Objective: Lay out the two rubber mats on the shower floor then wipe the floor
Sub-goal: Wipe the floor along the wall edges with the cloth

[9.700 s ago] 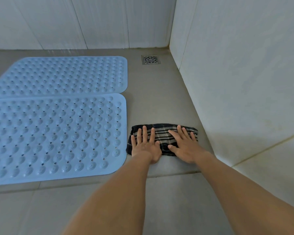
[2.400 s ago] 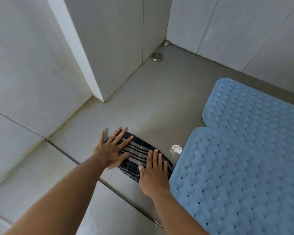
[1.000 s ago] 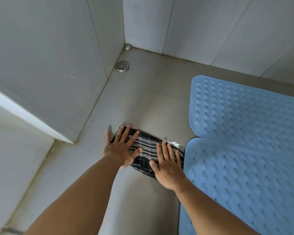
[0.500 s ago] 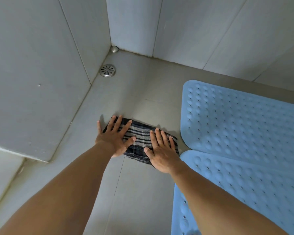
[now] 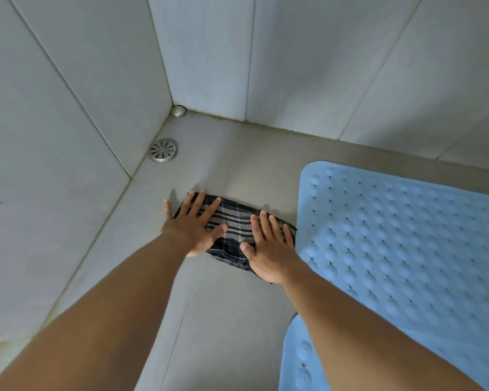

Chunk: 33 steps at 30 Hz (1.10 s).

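Observation:
A dark striped cloth (image 5: 235, 221) lies folded on the grey shower floor (image 5: 232, 320). My left hand (image 5: 194, 222) presses flat on its left end, fingers spread and straight. My right hand (image 5: 268, 245) presses flat on its right end, close to the edge of the far blue rubber mat (image 5: 407, 238). That mat lies flat on the floor to the right. The corner of the near blue mat (image 5: 297, 365) shows at the bottom, mostly hidden behind my right forearm.
A round metal drain (image 5: 163, 150) sits in the floor beyond the cloth, near the left wall. A small metal cap (image 5: 179, 110) sits in the far corner. Tiled walls (image 5: 68, 136) close in on the left and behind.
Both hands have pushed the cloth forward along the floor toward the drain corner, alongside the far mat. The view has shifted with them, and the near mat has slid mostly out of sight.

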Each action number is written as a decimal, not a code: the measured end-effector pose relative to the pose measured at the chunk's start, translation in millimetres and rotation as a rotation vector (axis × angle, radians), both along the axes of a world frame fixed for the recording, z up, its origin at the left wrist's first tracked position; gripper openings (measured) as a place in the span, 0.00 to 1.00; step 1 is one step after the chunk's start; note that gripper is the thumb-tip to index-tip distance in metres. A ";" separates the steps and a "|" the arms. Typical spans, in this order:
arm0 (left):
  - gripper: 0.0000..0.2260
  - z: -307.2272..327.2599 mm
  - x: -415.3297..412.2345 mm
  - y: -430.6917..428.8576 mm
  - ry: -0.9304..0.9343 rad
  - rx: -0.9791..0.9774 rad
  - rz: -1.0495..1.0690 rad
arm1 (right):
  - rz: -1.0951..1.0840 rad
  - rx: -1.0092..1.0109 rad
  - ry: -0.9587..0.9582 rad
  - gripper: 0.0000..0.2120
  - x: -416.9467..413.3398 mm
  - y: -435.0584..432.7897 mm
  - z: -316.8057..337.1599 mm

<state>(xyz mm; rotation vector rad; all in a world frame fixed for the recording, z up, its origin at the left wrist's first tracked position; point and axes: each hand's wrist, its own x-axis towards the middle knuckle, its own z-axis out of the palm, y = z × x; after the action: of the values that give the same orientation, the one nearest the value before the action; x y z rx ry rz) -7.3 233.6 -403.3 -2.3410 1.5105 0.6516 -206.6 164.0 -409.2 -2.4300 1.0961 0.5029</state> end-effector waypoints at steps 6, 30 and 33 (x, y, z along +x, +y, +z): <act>0.32 5.6 11.2 -22.2 0.015 0.036 -0.002 | -0.011 0.121 0.062 0.33 18.0 -24.5 8.1; 0.33 0.3 12.9 -63.4 0.015 -0.036 0.070 | -0.008 -0.053 -0.075 0.30 22.2 -78.3 -1.7; 0.33 -0.3 13.6 -77.6 0.007 -0.026 0.077 | 0.006 -0.024 -0.053 0.30 26.4 -95.4 -0.2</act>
<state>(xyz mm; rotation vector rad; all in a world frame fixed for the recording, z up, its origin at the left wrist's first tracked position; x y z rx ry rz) 6.3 155.9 -403.5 -2.4290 1.4463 0.6634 -180.2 68.7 -409.4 -2.4532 1.0790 0.4276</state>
